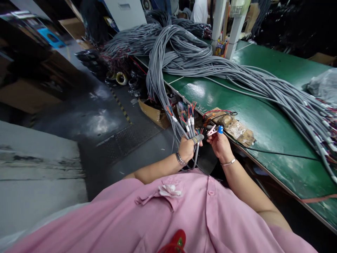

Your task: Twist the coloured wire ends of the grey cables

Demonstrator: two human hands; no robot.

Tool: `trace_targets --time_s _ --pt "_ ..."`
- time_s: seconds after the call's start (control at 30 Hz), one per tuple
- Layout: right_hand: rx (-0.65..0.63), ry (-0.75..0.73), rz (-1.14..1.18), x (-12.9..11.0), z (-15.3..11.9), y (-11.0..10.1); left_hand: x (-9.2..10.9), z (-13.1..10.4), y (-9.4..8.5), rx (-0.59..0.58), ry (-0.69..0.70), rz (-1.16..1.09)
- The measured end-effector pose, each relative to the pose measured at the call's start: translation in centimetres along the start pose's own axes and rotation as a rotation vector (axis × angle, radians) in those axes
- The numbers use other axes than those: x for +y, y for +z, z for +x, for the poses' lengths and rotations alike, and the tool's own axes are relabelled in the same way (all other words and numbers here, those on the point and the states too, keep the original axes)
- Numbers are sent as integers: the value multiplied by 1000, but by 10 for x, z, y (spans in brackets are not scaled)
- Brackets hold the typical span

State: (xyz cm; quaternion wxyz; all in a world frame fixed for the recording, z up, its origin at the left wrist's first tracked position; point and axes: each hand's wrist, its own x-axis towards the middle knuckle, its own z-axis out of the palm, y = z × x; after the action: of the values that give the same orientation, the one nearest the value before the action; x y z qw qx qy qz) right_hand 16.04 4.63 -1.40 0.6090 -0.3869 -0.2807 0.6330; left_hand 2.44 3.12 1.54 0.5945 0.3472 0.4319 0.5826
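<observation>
My left hand (187, 147) is closed around several grey cables (191, 131), its thumb in a grey cover. White bands and fanned coloured wire ends top these cables, pointing up and away from me. Just to the right, my right hand (219, 142) pinches a small pale pink clip (211, 130), and a blue cap covers one of its fingertips. The clip is close to the cable ends but a small gap separates them. A thick bundle of grey cables (158, 66) hangs over the table edge beyond my left hand.
Long grey cables (237, 72) lie across the green table (276, 140). Near its edge rests a taped brown package (234, 128) with red and black wires. An open cardboard box (154, 114) is below the edge. White posts (234, 35) and a person in white (200, 12) appear behind.
</observation>
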Motion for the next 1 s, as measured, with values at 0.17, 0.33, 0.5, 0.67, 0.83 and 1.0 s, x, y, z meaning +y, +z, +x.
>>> trace_targets --time_s 0.17,0.33,0.5,0.67,0.83,1.0 --pt "154 -222 -229 11 -3 0 -2 0 0 -1 -11 1" --pt "72 -10 68 8 1 6 -5 2 -1 -19 -22 -15" --pt "129 94 278 3 5 11 -11 4 0 -59 -26 13" --pt "115 102 298 6 4 9 -12 2 1 -69 -20 27" --pt "-36 139 267 7 -7 1 -8 -3 -2 -77 -17 43" --pt "-186 238 151 10 -28 -5 -5 -13 -10 -94 -67 23"
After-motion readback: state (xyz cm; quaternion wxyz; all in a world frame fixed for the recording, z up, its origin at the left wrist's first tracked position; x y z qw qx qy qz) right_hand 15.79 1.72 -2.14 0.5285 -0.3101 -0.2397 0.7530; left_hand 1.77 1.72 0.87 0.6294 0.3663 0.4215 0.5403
